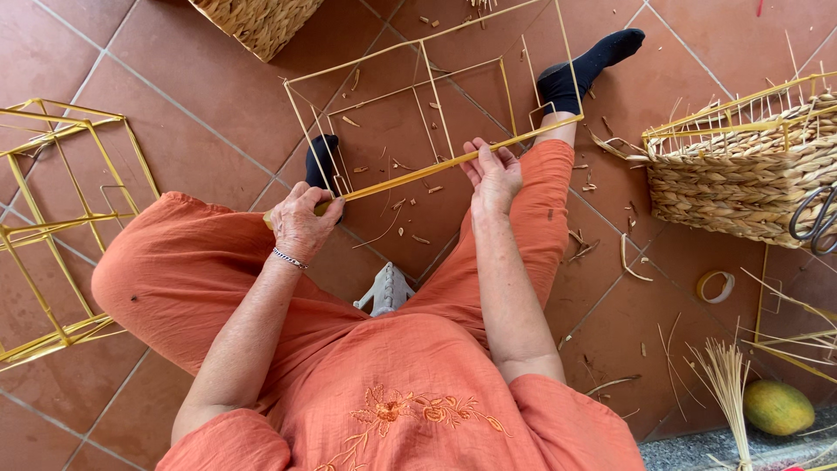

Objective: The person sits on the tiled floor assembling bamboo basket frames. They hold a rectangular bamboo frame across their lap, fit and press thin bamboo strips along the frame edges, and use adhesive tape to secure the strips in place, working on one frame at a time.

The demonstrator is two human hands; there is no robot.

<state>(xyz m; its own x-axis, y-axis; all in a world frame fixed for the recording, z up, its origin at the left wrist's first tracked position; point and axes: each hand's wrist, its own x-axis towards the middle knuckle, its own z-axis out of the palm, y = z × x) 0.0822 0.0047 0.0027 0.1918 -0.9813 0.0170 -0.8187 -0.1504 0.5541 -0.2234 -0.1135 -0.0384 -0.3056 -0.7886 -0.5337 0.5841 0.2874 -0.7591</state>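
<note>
Two hands gripped the near bar of a yellow wire frame lying on the tiled floor between the person's black-socked feet. Left hand had its fingers curled shut around the bar's left end; right hand pinched the bar, fingers together. Another frame stood at the floor's left edge, a half-woven basket at its right. By appearance, the bar was being wrapped; working further along it would need steady tension.

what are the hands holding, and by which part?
Both hold the yellow wire frame by its near bottom bar: left hand grips the bar's left end, right hand pinches it further right, near the knee.
</note>
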